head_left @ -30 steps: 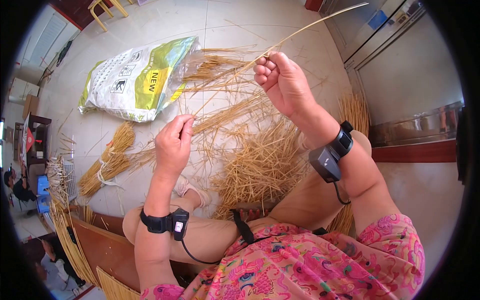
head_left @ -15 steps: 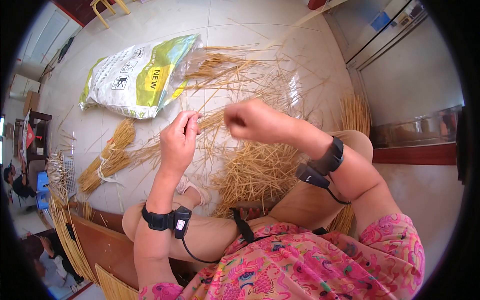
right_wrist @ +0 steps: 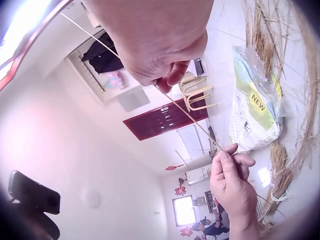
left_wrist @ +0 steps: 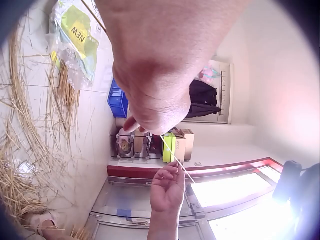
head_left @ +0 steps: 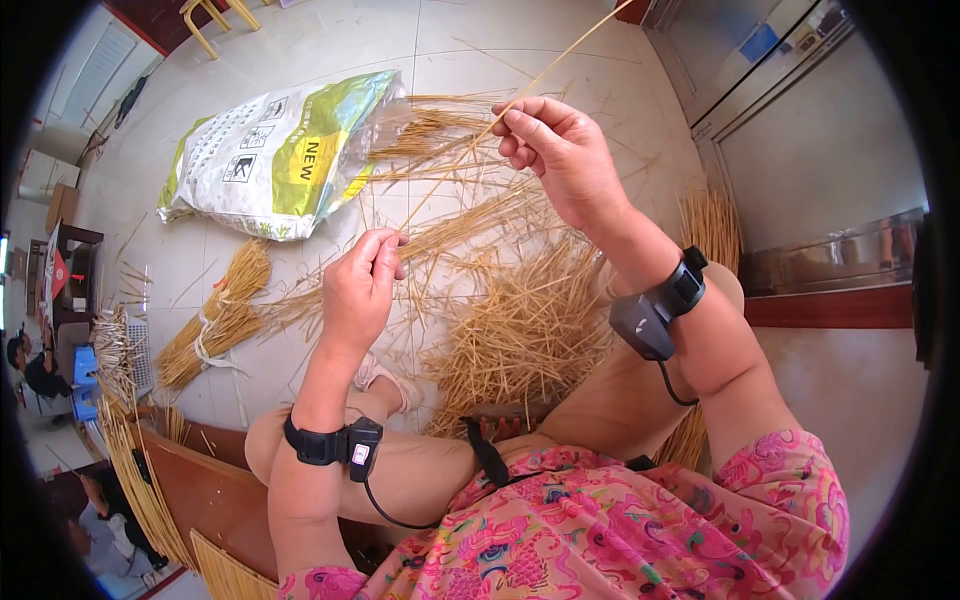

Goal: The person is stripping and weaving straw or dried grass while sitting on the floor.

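Note:
One long thin straw (head_left: 443, 181) stretches between the two hands and runs on past the right one toward the upper right. The left hand (head_left: 358, 292) pinches it between thumb and bent fingers. Higher up, the right hand (head_left: 568, 160) pinches the same straw between thumb and forefinger, its other fingers curled. In the right wrist view the straw (right_wrist: 192, 120) spans from the left hand (right_wrist: 233, 181) to the right hand (right_wrist: 160, 60). The left wrist view has the right hand (left_wrist: 167, 192) beyond the left hand (left_wrist: 152, 85).
On the tiled floor lie a white and green bag (head_left: 265, 160) with straw at its mouth, a tied bundle (head_left: 215, 318) and a loose straw heap (head_left: 520, 345). More straw stands by the metal door (head_left: 830, 150). A wooden board (head_left: 205, 490) is at lower left.
The right hand swung down and left near the left hand, blurred, then moved back up and right, where it pinches the straw. The left hand shifted slightly right.

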Available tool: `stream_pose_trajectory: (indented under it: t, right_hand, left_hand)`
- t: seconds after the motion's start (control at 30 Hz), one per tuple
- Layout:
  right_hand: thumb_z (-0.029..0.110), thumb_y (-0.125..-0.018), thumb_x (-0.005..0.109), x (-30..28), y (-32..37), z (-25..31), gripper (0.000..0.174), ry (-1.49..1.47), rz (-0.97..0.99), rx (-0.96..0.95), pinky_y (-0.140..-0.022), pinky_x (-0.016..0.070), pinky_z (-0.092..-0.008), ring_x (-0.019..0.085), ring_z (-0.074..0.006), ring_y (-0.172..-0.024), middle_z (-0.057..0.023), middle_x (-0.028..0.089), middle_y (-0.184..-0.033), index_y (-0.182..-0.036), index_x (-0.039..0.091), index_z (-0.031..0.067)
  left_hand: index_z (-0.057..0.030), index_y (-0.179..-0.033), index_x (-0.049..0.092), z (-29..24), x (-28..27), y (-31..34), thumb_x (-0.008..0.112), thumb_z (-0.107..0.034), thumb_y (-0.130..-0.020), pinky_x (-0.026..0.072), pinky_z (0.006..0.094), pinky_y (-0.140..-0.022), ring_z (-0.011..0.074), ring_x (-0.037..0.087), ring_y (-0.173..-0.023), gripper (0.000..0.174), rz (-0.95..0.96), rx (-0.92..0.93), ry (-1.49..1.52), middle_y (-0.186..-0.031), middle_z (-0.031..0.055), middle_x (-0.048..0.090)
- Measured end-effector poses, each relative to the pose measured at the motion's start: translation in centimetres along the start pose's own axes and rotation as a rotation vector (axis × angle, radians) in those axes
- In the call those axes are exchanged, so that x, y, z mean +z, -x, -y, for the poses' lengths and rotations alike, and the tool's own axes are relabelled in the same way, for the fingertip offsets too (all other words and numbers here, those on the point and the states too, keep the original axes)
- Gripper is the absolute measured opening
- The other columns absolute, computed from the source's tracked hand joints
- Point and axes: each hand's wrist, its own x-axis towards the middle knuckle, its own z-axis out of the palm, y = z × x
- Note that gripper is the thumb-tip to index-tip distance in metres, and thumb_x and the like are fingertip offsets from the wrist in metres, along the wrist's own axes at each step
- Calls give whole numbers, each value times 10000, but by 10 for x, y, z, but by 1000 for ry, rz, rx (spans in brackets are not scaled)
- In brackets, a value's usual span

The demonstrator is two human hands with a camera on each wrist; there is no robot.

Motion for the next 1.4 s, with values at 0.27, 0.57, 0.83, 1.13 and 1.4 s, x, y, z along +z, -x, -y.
stream_pose_trajectory:
  t: [0.27,0.57,0.83,1.13,1.4]
  right_hand:
    - [97,-883,574,-1,1,0,91,-6,-26,-45,-571,440,-191,550,-74,-648,-55,635,-802,-868,607,13]
    - [98,-869,594,-1,1,1,87,1,-19,-48,-554,419,-191,526,-66,-618,-26,600,-748,-858,588,12]
    - [70,-867,570,0,2,0,67,21,-22,-55,-552,417,-195,518,-69,-603,-30,594,-742,-855,579,5]
    - [90,-873,575,1,2,3,105,-27,-65,-98,-530,415,-190,513,-58,-601,-51,605,-772,-886,603,-10]
    - [77,-875,555,-1,0,6,86,30,-127,-126,-518,377,-190,503,-62,-586,-37,592,-767,-893,593,2]
  left_hand:
    - [-6,-912,600,-3,-1,0,469,-154,-946,407,224,-548,77,519,-547,201,50,-39,51,-580,36,573]
    - [-22,-900,606,0,-2,0,467,-123,-930,453,259,-527,121,577,-526,175,125,-32,61,-567,55,591]
    - [-16,-881,595,-1,-3,1,465,-125,-933,440,253,-513,112,566,-518,178,170,-42,82,-558,53,584]
    - [-7,-862,586,1,-3,1,471,-121,-936,412,239,-493,86,523,-503,178,168,-45,82,-547,36,553]
    - [-9,-946,630,10,-3,-1,554,-66,-878,456,256,-528,132,600,-565,117,-65,213,-209,-663,87,610]
